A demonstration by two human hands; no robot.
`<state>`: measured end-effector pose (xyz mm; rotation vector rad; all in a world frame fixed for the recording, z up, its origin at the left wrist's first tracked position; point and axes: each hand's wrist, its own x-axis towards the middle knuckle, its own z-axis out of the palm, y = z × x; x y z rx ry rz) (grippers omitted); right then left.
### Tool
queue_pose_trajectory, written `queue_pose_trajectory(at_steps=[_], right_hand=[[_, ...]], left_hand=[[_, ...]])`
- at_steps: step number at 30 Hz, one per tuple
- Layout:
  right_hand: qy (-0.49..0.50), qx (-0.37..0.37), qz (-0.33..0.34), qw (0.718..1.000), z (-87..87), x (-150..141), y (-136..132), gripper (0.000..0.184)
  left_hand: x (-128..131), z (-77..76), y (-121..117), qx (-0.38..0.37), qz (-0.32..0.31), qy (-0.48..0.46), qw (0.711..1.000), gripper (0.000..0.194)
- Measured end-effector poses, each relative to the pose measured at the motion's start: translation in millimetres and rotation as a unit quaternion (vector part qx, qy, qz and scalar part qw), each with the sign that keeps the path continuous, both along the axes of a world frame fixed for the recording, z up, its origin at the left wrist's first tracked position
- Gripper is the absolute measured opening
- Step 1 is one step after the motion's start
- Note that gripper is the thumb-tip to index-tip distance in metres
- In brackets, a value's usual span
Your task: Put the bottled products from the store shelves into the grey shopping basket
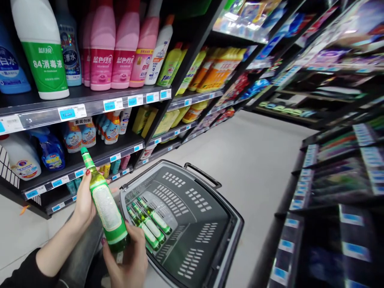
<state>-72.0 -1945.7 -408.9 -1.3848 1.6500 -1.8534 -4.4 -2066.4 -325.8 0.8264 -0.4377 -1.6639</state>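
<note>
I hold a green glass bottle (105, 204) with a pale label tilted in front of me, its cap pointing up and left. My left hand (85, 200) is wrapped round its neck and shoulder. My right hand (129, 256) grips its base from below. Just to the right sits a dark grey shopping basket (207, 232) with its handle folded down. Three more green bottles (150, 224) lie side by side on the basket's floor near its left wall.
Store shelves with cleaning bottles stand on the left: a white and green disinfectant bottle (45, 52), pink bottles (114, 52), yellow bottles further along. Another dark shelf unit (336, 180) runs along the right. A pale floor aisle (255, 152) leads away between them.
</note>
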Motion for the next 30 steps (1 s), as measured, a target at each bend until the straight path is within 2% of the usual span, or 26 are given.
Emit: queue_pose_trajectory(at_steps=[1,3,5,6,8,10,11,14,17,19,24,30], right_hand=[[0.089,-0.042,-0.035,0.995,0.2,-1,-2,0.046],[0.257,-0.122,-0.075,0.956,-0.4,-6,-6,0.042],[0.342,-0.163,-0.045,0.924,-2.6,-10,-7,0.05],[0.347,-0.173,-0.02,0.922,-4.3,-12,-7,0.056],[0.277,-0.155,0.032,0.948,-8.6,-12,-3,0.057],[0.118,-0.098,0.105,0.983,-12.8,-8,2,0.057],[0.025,-0.064,0.151,0.986,-14.3,-5,4,0.061],[-0.204,0.0,0.253,0.945,-14.3,5,11,0.06],[-0.329,0.046,0.248,0.91,-7.3,11,16,0.055],[-0.357,0.064,0.231,0.903,-1.0,11,18,0.053],[-0.348,0.075,0.21,0.911,7.7,6,21,0.052],[-0.327,0.089,0.246,0.908,-5.1,-3,27,0.054]], left_hand=[[-2,-2.0,3,0.012,-0.004,-0.009,1.0,0.024],[-5,-6.4,8,0.019,-0.013,-0.027,0.999,0.025],[-4,-10.7,12,0.026,-0.02,-0.02,0.999,0.03],[-3,-12.5,13,0.034,-0.025,-0.002,0.999,0.032],[-1,-14.8,12,0.052,-0.043,0.052,0.996,0.034],[1,-15.4,11,0.057,-0.061,0.1,0.991,0.032],[2,-15.2,10,0.054,-0.068,0.116,0.989,0.031],[1,-13.4,10,0.038,-0.083,0.141,0.986,0.031],[-1,-11.0,12,0.021,-0.089,0.153,0.984,0.034],[-3,-9.7,14,0.018,-0.091,0.154,0.984,0.036],[-8,-8.8,16,0.017,-0.106,0.148,0.983,0.033],[-12,-7.8,17,0.01,-0.113,0.122,0.986,0.023]])
